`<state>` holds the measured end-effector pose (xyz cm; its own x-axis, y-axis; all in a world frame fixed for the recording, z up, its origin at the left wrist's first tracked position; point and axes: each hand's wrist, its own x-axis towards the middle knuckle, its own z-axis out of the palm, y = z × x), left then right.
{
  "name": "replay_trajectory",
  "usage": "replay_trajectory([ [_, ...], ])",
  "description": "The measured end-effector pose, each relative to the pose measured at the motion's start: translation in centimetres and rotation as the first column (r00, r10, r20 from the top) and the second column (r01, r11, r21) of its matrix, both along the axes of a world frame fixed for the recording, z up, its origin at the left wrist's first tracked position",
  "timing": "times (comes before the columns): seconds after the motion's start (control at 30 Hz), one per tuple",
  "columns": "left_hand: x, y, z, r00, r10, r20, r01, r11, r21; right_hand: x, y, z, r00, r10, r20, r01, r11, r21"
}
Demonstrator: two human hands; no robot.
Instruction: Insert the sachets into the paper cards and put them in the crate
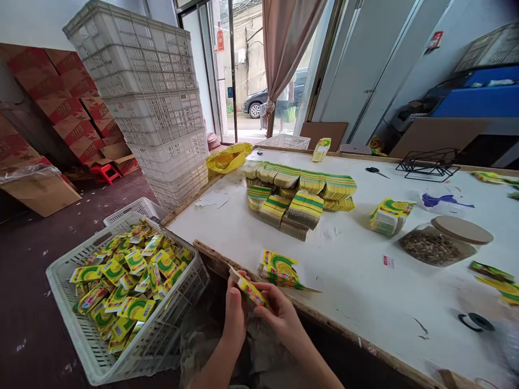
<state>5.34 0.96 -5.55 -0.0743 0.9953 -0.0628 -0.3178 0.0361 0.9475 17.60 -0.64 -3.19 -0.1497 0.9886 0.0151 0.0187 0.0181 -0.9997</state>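
Note:
My left hand (235, 313) and my right hand (278, 312) hold one small yellow printed carton (250, 290) between them, just off the table's front edge. The left fingers are closed round its left end, near a raised pale flap. The right fingers pinch its other end. Just beyond the hands, a few flat yellow-green cartons (279, 265) lie on the table. To the left, a white plastic crate (65, 302) holds many yellow folded cartons (135, 262).
Bundled stacks of flat cartons (300, 181) cover the table's (344, 292) middle. Further right are another stack (391, 216), scissors (377, 172), a black wire rack (427, 165) and a tub of small brown pieces (433, 246). Tall stacked crates (150, 92) stand at left, near a yellow bag (229, 156).

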Motion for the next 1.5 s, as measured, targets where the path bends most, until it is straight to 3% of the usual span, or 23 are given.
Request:
replay_trajectory([
  [0.07,-0.2,-0.2,-0.2,0.995,0.015,0.099,-0.016,1.0,0.004,1.0,0.4,-0.2,1.0,-0.011,-0.023,0.011,1.0,0.017],
  [0.17,-0.9,0.0,0.1,0.998,-0.023,0.063,0.025,0.999,-0.028,2.6,0.7,-0.5,0.997,-0.007,0.073,0.003,0.998,0.062],
  [0.3,-3.7,0.6,1.9,0.97,-0.219,-0.108,0.229,0.969,0.091,4.7,1.1,0.1,0.917,-0.118,0.382,-0.018,0.942,0.334],
  [0.37,-5.0,0.6,3.1,0.916,-0.269,-0.297,0.319,0.938,0.135,5.0,1.1,0.7,0.813,-0.185,0.552,-0.103,0.887,0.45],
  [0.43,-5.5,0.4,3.9,0.795,-0.304,-0.524,0.407,0.909,0.09,4.6,0.8,1.4,0.73,-0.164,0.664,-0.249,0.841,0.48],
  [0.5,-5.2,0.0,4.2,0.669,-0.379,-0.639,0.492,0.87,-0.001,3.6,0.3,1.8,0.701,-0.084,0.708,-0.39,0.786,0.479],
  [0.57,-4.3,-0.4,4.0,0.641,-0.438,-0.63,0.539,0.841,-0.037,2.7,-0.2,1.8,0.725,-0.08,0.685,-0.41,0.748,0.521],
  [0.6,-3.9,-0.6,3.8,0.653,-0.438,-0.618,0.534,0.845,-0.034,2.4,-0.4,1.7,0.76,-0.128,0.638,-0.341,0.757,0.558],
  [0.67,-3.3,-1.1,3.3,0.677,-0.377,-0.632,0.479,0.878,-0.009,2.2,-0.5,1.1,0.829,-0.265,0.493,-0.09,0.806,0.585],
  [0.73,-2.9,-1.7,2.9,0.678,-0.299,-0.672,0.425,0.905,0.025,2.1,-0.3,0.4,0.876,-0.326,0.355,0.129,0.868,0.48],
  [0.77,-2.7,-2.0,2.7,0.68,-0.276,-0.68,0.414,0.909,0.045,2.0,-0.2,0.0,0.904,-0.303,0.301,0.173,0.905,0.389],
  [0.87,-2.2,-2.9,2.3,0.698,-0.274,-0.661,0.446,0.889,0.103,1.2,0.0,-0.7,0.982,-0.1,0.163,0.084,0.991,0.105],
  [0.93,-1.9,-3.3,2.2,0.707,-0.256,-0.659,0.454,0.879,0.145,0.5,0.0,-0.8,0.998,0.001,0.07,0.0,1.0,-0.015],
  [1.0,-1.8,-3.4,2.1,0.705,-0.2,-0.68,0.423,0.889,0.177,0.0,-0.2,-0.8,1.0,0.026,-0.003,-0.026,0.998,-0.058],
  [1.1,-2.0,-3.2,2.0,0.677,-0.205,-0.706,0.409,0.903,0.129,-0.3,-0.6,-0.7,1.0,0.017,0.004,-0.017,1.0,0.023],
  [1.2,-2.1,-2.9,1.5,0.688,-0.289,-0.666,0.42,0.907,0.041,-0.1,-1.2,-0.8,0.979,0.085,0.187,-0.12,0.976,0.182],
  [1.27,-2.1,-2.8,1.0,0.719,-0.268,-0.641,0.372,0.928,0.029,0.2,-1.5,-0.9,0.937,0.128,0.325,-0.214,0.946,0.245],
  [1.33,-2.1,-2.6,0.7,0.73,-0.2,-0.654,0.298,0.954,0.041,0.5,-1.4,-1.1,0.911,0.105,0.399,-0.23,0.932,0.28],
  [1.43,-2.5,-2.3,1.0,0.671,-0.129,-0.73,0.246,0.968,0.056,1.2,-0.9,-1.4,0.906,0.021,0.422,-0.171,0.932,0.32],
  [1.5,-3.1,-2.0,1.7,0.627,-0.14,-0.766,0.265,0.963,0.041,1.8,-0.6,-1.4,0.894,0.046,0.446,-0.206,0.926,0.317],
])
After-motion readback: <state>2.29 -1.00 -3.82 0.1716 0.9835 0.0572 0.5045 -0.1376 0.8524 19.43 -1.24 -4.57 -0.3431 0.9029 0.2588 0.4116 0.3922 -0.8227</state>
